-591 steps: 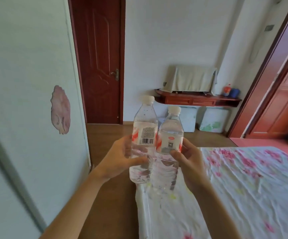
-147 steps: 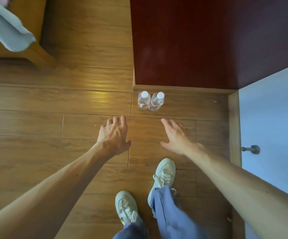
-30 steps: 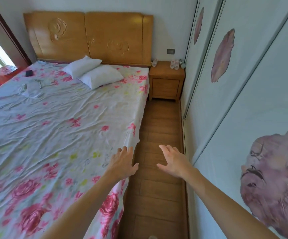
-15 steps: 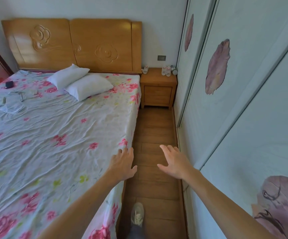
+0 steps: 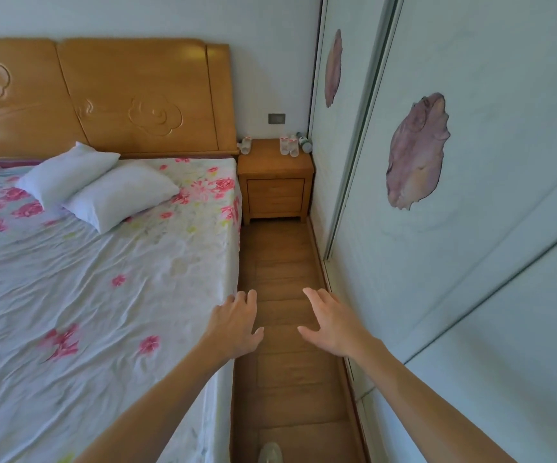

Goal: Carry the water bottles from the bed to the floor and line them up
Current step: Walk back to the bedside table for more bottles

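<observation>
We hold nothing, left hand (image 5: 237, 324) and right hand (image 5: 332, 324) loose; bottles (image 5: 288, 146) on the nightstand (image 5: 275, 167) seem left to carry

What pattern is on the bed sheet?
The bed sheet is pale with pink and red flowers, seen in the head view.

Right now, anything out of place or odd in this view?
No spill or damage. Odd: the visible part of the bed holds only two pillows, no bottles. The small bottles sit on the nightstand; one at its right edge seems tipped over, too small to be sure.
</observation>
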